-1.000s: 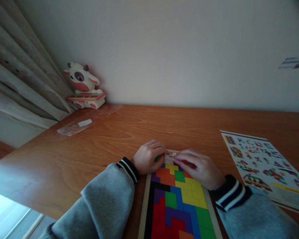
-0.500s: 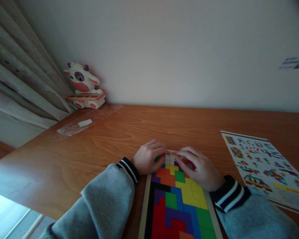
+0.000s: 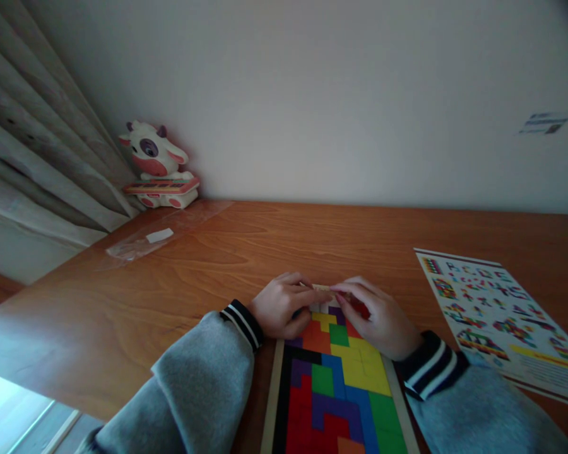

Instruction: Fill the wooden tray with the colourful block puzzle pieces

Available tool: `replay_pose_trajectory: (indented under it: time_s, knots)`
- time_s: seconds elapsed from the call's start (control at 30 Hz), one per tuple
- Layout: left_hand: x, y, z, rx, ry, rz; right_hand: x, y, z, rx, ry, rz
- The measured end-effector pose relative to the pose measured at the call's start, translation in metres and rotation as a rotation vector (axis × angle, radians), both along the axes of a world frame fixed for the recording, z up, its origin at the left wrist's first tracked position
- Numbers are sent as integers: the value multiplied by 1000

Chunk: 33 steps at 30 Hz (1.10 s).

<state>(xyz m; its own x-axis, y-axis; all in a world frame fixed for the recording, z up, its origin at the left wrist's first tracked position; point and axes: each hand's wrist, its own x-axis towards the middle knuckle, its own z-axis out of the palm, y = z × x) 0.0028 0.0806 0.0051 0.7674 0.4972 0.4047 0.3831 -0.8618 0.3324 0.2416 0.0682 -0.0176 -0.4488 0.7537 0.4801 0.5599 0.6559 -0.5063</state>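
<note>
A wooden-framed puzzle board (image 3: 273, 392) filled with coloured blocks lies in front of me, its far end between my hands. My left hand (image 3: 284, 305) rests over the board's far left corner, fingers curled and fingertips near the far edge. Opposite it, my right hand (image 3: 379, 316) bends over the far right corner, thumb and fingers close together around something red that is mostly hidden. The fingertips of both hands nearly meet. Yellow blocks (image 3: 362, 364), a green block (image 3: 339, 335) and white squares show nearby.
A printed pattern sheet (image 3: 502, 309) lies to the right on the wooden table (image 3: 208, 252). At the back left, a toy cow with a keyboard (image 3: 158, 165) stands near a clear plastic bag (image 3: 142, 243). A curtain (image 3: 42, 139) hangs at the left.
My left fingers have stretched rightward across the board's far edge, covering more of the white squares. My right hand has barely moved. The view has shifted slightly.
</note>
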Motion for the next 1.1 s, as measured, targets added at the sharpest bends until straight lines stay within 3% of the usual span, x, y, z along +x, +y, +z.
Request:
replay_pose_trajectory:
  time_s: [0.77, 1.1]
  knots:
    - [1, 0, -3, -15, 39, -50, 0, 1, -3, -30, -24, 8]
    - [-1, 5, 1, 20, 19, 13, 1, 3, -2, -25, 17, -8]
